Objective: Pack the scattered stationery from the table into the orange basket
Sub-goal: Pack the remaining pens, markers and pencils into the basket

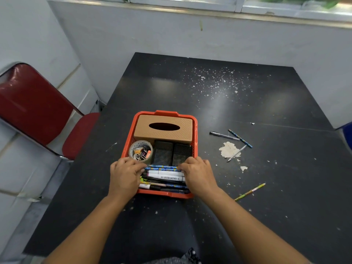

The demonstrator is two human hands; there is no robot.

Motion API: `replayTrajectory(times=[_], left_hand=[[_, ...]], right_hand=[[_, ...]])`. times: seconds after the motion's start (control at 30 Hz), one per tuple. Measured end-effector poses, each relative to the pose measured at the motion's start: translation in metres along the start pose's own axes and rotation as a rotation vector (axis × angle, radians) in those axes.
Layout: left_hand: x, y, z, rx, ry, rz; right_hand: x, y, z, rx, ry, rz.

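Pinching a blue patterned pencil [162, 167] crosswise by both ends over the orange basket [195, 134], my left hand [124, 176] and right hand [198, 174] leave four pens on the worktop [190, 88], rightward, nearest my right.

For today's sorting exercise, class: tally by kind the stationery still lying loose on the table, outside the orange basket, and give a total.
Pens: 2, the dark pen and the silver pen
Pencils: 2, the blue patterned pencil and the yellow-green pencil
Total: 4, all on the table to the right of the orange basket
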State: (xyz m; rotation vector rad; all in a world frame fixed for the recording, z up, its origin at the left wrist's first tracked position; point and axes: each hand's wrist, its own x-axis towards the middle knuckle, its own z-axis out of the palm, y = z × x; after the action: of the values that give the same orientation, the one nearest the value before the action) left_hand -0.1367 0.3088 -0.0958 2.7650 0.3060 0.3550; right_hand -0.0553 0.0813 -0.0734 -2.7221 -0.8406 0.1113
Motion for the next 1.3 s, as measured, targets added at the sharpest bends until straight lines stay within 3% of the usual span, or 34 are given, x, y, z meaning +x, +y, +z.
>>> replayTrajectory(times=[0.3,0.47,0.57,0.73,0.97,1.1,1.3], left_hand=[[-0.002,0.003,0.005,-0.029,0.042,0.012],[-0.003,0.024,0.005,-0.111,0.057,0.083],[-0.004,0.044,0.010,-0.170,0.033,0.149],[-0.006,0.078,0.025,-0.211,-0.017,0.275],[-0.012,0.101,0.041,-0.215,-0.089,0.358],[-0.014,0.103,0.042,-0.221,-0.085,0.361],[-0.014,0.102,0.039,-0.237,-0.093,0.356]], right_hand=[[-0.002,0.005,0.008,-0.011,0.090,-0.001],[-0.015,0.016,0.009,0.070,0.301,0.093],[-0.028,0.035,0.009,0.128,0.341,0.237],[-0.058,0.076,0.009,0.253,0.289,0.632],[-0.098,0.120,0.005,0.041,0.052,1.085],[-0.107,0.128,0.008,0.113,-0.082,1.208],[-0.102,0.129,0.012,0.293,-0.052,1.304]])
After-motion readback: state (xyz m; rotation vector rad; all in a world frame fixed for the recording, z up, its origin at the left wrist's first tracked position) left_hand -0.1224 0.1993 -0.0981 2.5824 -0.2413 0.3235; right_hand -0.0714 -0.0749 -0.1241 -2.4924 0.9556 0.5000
